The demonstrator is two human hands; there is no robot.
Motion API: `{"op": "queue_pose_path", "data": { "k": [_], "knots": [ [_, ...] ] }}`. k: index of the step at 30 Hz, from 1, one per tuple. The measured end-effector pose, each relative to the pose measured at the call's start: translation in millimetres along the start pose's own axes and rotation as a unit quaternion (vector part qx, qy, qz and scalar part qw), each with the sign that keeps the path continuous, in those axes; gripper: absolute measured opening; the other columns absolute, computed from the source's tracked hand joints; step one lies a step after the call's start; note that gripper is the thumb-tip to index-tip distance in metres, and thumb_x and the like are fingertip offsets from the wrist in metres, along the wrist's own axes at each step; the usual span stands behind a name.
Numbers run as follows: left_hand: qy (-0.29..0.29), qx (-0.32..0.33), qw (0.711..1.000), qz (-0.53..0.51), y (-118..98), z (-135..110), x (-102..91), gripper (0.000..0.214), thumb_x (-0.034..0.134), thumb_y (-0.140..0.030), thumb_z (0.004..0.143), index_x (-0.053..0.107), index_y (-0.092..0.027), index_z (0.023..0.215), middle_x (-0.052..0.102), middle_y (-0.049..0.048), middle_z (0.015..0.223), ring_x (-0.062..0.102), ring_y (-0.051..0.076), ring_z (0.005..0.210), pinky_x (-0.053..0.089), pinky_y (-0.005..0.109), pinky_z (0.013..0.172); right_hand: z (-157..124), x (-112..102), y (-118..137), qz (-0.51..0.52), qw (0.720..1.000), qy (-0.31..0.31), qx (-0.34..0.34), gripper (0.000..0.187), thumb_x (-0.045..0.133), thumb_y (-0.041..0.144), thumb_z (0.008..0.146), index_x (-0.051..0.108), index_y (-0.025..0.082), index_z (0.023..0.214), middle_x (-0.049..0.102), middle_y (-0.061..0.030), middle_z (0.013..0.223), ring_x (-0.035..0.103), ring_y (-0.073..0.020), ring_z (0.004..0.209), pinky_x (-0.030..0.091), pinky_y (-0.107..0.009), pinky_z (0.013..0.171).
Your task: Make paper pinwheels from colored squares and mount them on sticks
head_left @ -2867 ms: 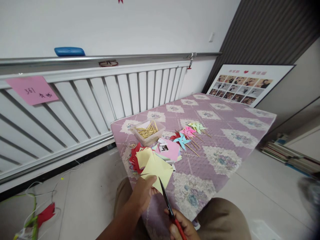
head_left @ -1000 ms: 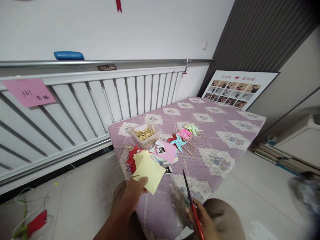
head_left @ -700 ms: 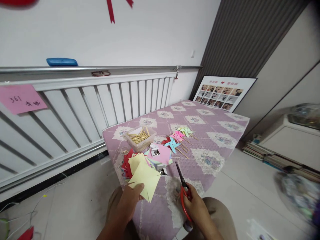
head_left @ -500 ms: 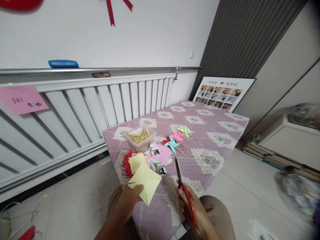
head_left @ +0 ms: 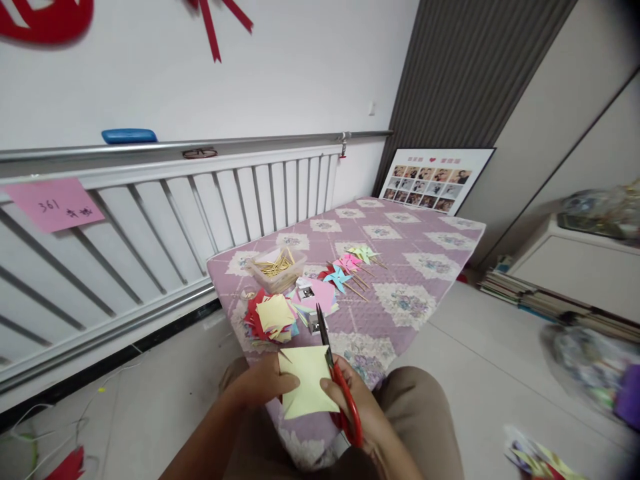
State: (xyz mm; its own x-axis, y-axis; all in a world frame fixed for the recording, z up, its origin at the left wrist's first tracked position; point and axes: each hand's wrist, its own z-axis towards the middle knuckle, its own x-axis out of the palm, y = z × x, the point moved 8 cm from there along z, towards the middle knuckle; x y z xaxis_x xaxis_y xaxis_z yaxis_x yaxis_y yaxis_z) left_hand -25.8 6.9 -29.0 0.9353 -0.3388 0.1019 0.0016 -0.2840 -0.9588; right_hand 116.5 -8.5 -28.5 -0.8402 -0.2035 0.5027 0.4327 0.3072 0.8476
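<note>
Between my two hands is a pale yellow paper square (head_left: pixel 309 379) with slits cut in from its corners. My left hand (head_left: pixel 267 381) pinches its left edge, thumb on top. My right hand (head_left: pixel 353 393) holds red-handled scissors (head_left: pixel 346 400), their dark blades pointing away from me, and its thumb also presses on the square's right edge. Beyond the square lies a pile of red and yellow paper pieces (head_left: pixel 273 317). Several finished paper pinwheels on sticks rest farther off, a blue pinwheel (head_left: pixel 339 279) nearest.
A plastic box (head_left: pixel 277 270) of thin wooden sticks stands near the radiator (head_left: pixel 260 193). Pink paper (head_left: pixel 320 295) and small boxes of metal pieces lie beside the pile. A patterned cloth (head_left: pixel 405 303) covers the table. A photo board (head_left: pixel 435 180) leans at the far end.
The yellow square has turned and come nearer to me. My right hand has moved left with the scissors, and its thumb now touches the paper. The view has shifted slightly.
</note>
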Motion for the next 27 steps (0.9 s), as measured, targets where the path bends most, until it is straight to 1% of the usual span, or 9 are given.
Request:
{"op": "queue_pose_path", "data": {
  "k": [1,4,8,11,15,18,22,25,27],
  "knots": [
    [0.012,-0.003,1.0,-0.022,5.1,0.1,5.4,0.018,0.069,-0.022,0.068,0.073,-0.014,0.083,0.07,0.0008,0.069,0.055,0.015,0.061,0.039,0.024,0.057,-2.5,-1.0,-4.4,0.012,1.0,-0.008,-0.005,0.045,0.083,0.033,0.068,0.061,0.02,0.105,0.075,-0.0038,0.089,0.068,-0.0185,0.073,0.052,-0.028,0.068],
    [-0.017,0.026,0.979,-0.203,16.3,-3.7,16.0,0.035,0.07,-0.038,0.074,0.069,-0.018,0.103,0.072,0.0059,0.09,0.061,0.017,0.074,0.044,0.027,0.066,-8.6,-8.5,-11.0,0.048,0.996,-0.064,-0.036,0.043,0.081,0.033,0.07,0.059,0.02,0.105,0.075,-0.0041,0.09,0.069,-0.0198,0.073,0.054,-0.031,0.071],
    [0.001,0.031,0.949,-0.314,39.4,-13.9,46.5,0.051,0.079,-0.048,0.065,0.067,-0.02,0.105,0.07,0.0096,0.098,0.061,0.018,0.076,0.044,0.026,0.062,-13.9,-15.8,-10.1,0.088,0.984,-0.136,-0.074,0.044,0.083,0.033,0.068,0.056,0.02,0.101,0.074,-0.0031,0.086,0.068,-0.0183,0.067,0.054,-0.028,0.062],
    [-0.037,0.03,0.94,-0.338,56.0,-17.4,59.6,0.038,0.078,-0.042,0.07,0.068,-0.017,0.096,0.069,0.0093,0.09,0.061,0.017,0.076,0.043,0.026,0.064,-13.9,-16.3,-15.5,0.111,0.979,-0.155,-0.074,0.045,0.082,0.034,0.068,0.054,0.022,0.1,0.073,-0.0014,0.082,0.068,-0.0184,0.063,0.052,-0.026,0.054],
    [-0.109,0.047,0.926,-0.359,60.8,-11.7,58.9,0.042,0.081,-0.041,0.067,0.066,-0.017,0.098,0.071,0.0077,0.089,0.062,0.016,0.074,0.043,0.027,0.064,-10.1,-18.7,-25.4,0.088,0.978,-0.159,-0.097,0.042,0.079,0.034,0.073,0.052,0.024,0.104,0.073,-0.0008,0.091,0.069,-0.0191,0.071,0.055,-0.029,0.062],
    [-0.132,0.042,0.925,-0.353,58.2,-0.3,55.6,0.05,0.079,-0.04,0.068,0.065,-0.017,0.109,0.072,0.0108,0.1,0.064,0.019,0.077,0.043,0.026,0.061,-4.3,-23.8,-29.9,0.026,0.979,-0.169,-0.115,0.044,0.078,0.038,0.074,0.053,0.024,0.108,0.072,-0.0018,0.096,0.069,-0.0217,0.081,0.055,-0.033,0.072],
    [-0.162,0.023,0.924,-0.345,64.1,16.8,47.2,0.05,0.079,-0.038,0.068,0.065,-0.017,0.111,0.073,0.0092,0.098,0.063,0.016,0.069,0.042,0.024,0.055,6.3,-32.3,-30.0,-0.041,0.973,-0.184,-0.13,0.048,0.079,0.04,0.072,0.054,0.023,0.109,0.071,-0.0017,0.094,0.068,-0.0219,0.086,0.053,-0.033,0.081],
    [-0.176,0.03,0.928,-0.327,72.0,29.2,35.7,0.05,0.078,-0.039,0.068,0.066,-0.015,0.109,0.074,0.0097,0.096,0.063,0.016,0.068,0.042,0.023,0.053,11.8,-43.2,-35.9,-0.03,0.974,-0.189,-0.124,0.045,0.075,0.045,0.075,0.055,0.024,0.109,0.068,0.0013,0.083,0.064,-0.0165,0.07,0.052,-0.026,0.064],
    [-0.194,0.024,0.932,-0.305,79.8,36.0,25.1,0.048,0.077,-0.041,0.067,0.067,-0.014,0.105,0.074,0.01,0.091,0.063,0.017,0.067,0.042,0.024,0.053,12.1,-50.8,-46.4,-0.011,0.979,-0.174,-0.102,0.044,0.072,0.049,0.077,0.055,0.024,0.11,0.061,0.0053,0.068,0.054,-0.0104,0.053,0.043,-0.02,0.048]
  ]
}}
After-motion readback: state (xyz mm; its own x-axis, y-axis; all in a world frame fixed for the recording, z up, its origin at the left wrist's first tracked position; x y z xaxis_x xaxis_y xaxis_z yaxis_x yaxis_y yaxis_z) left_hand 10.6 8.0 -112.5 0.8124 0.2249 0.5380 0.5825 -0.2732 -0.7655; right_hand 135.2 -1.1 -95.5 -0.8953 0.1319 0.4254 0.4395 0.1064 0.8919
